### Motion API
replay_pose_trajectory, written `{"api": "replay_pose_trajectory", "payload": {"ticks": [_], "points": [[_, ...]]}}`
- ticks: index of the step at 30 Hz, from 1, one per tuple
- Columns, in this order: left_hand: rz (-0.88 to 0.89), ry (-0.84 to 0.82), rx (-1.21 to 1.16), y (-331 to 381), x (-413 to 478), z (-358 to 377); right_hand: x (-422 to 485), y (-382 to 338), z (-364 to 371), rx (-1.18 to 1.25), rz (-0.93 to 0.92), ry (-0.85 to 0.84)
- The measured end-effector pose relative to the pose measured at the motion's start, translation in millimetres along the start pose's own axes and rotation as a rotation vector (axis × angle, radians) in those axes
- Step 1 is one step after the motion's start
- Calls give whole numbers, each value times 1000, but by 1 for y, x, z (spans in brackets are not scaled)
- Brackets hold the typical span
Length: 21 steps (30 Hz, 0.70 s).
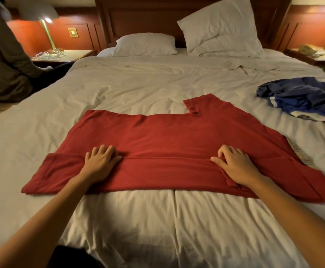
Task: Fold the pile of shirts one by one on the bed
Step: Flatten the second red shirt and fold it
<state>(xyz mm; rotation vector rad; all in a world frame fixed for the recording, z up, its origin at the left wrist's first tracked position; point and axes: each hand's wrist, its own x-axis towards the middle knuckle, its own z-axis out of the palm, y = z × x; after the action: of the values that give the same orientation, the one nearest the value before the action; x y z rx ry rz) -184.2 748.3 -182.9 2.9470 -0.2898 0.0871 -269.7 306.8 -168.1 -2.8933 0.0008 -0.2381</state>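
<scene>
A seated person occupies the far left edge, beside a lit lamp. The left hand rests on the red shirt at its folded-over near edge. Its fingers are bent and close together with the tips on the cloth; whether they pinch it cannot be determined. The red shirt lies flat across the middle of the bed, collar toward the right. The right hand grips the same fold edge, fingers curled over gathered fabric. A crumpled blue shirt lies on the bed at far right.
</scene>
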Motion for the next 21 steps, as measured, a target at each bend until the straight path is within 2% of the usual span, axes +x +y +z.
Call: {"api": "replay_pose_trajectory", "payload": {"ticks": [2, 5, 7, 9, 12, 16, 21], "points": [[-31, -24, -18, 2, 2, -1, 7, -5, -6, -55, 43, -105], [-49, -38, -141, 14, 17, -2, 35, -23, -9, 94, 89, -247], [-23, -126, -142, 27, 34, 2, 61, -38, 4, 150, 102, -368], [-5, -230, -70, 41, 54, 10, 85, -49, 24, 60, 70, -458], [-16, -260, 3, 49, 89, 23, 119, -51, 52, -43, 38, -387], [-10, -174, 25, 47, 142, 38, 172, -40, 71, -105, -9, -230], [148, 57, -27, 35, 207, 49, 241, -24, 83, -139, -317, -36]]}}
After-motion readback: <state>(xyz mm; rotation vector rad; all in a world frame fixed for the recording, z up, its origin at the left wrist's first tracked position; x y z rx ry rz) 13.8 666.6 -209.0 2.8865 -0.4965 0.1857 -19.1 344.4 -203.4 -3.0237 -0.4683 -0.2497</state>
